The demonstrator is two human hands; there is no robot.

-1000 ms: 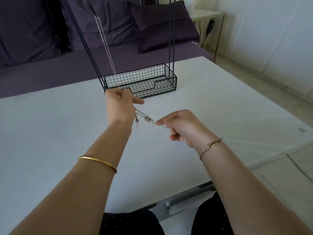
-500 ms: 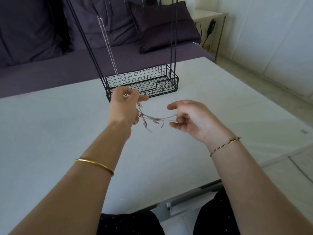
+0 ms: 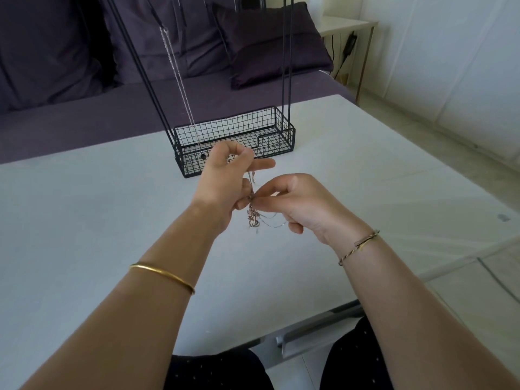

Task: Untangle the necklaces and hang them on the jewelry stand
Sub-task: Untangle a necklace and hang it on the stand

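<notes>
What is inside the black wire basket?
A thin silver chain hangs into the black wire basket, ending in a dark bead. The left hand covers its front middle.

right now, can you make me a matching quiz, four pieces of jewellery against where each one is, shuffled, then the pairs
1 tangled clump of thin necklaces
2 long silver chain necklace
3 plain gold bangle
4 braided thread bracelet

A on the right wrist
B hanging on the black wire jewelry stand
C on the left forearm
D pinched between left hand and right hand

Pairs: 1-D, 2-B, 3-C, 4-A
</notes>
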